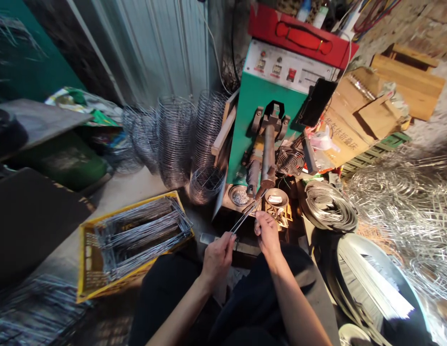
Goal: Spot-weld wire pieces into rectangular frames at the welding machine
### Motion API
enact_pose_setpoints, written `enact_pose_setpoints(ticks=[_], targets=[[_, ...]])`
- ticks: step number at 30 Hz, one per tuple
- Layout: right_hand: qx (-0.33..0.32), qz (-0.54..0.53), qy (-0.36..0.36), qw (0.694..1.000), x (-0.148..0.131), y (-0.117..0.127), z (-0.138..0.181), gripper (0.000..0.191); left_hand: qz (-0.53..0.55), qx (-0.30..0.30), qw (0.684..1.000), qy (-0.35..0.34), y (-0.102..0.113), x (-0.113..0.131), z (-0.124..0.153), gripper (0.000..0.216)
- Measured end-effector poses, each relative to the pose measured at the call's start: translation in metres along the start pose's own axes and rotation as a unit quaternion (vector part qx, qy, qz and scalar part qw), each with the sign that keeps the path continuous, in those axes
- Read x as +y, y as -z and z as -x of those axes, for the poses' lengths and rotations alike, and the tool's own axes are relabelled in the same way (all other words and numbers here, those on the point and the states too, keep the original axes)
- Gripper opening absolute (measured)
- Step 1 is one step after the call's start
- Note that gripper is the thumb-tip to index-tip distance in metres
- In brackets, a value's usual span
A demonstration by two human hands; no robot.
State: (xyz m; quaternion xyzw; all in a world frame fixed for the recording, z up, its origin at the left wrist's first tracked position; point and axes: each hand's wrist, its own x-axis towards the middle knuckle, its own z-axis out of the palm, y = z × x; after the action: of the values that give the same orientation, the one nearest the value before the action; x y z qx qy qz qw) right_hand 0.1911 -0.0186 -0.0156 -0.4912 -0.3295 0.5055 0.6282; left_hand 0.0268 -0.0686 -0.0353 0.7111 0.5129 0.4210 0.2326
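My left hand (218,254) is closed around the near end of a thin pair of metal wires (243,218). The wires slant up and right, their far end below the thick metal arm (268,158) of a green machine (241,120), which looks like a spot welder. My right hand (268,230) is closed in a pinch just right of the wires; what its fingertips hold, if anything, is too small to make out. Beyond my hands stand a bowl of small metal pieces (239,197) and a round dish (277,196) with a pale item in it.
On the left, a yellow crate (84,259) holds bundles of bent wire frames (140,230). Stacked wire rings (176,144) stand behind it. To my right are coiled metal strips (329,206), a large basin (406,278) with flat strips, and heaped wire (406,206). A cardboard box (353,129) leans behind.
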Motion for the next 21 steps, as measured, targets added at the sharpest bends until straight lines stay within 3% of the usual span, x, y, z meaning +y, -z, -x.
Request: enact_pose_setpoints(ticks=[21], targets=[[0.001,0.006,0.017,1.000,-0.004,-0.004,-0.021,0.031,0.017,-0.038,0.999,0.021,-0.002,-0.004,-0.021,0.029]])
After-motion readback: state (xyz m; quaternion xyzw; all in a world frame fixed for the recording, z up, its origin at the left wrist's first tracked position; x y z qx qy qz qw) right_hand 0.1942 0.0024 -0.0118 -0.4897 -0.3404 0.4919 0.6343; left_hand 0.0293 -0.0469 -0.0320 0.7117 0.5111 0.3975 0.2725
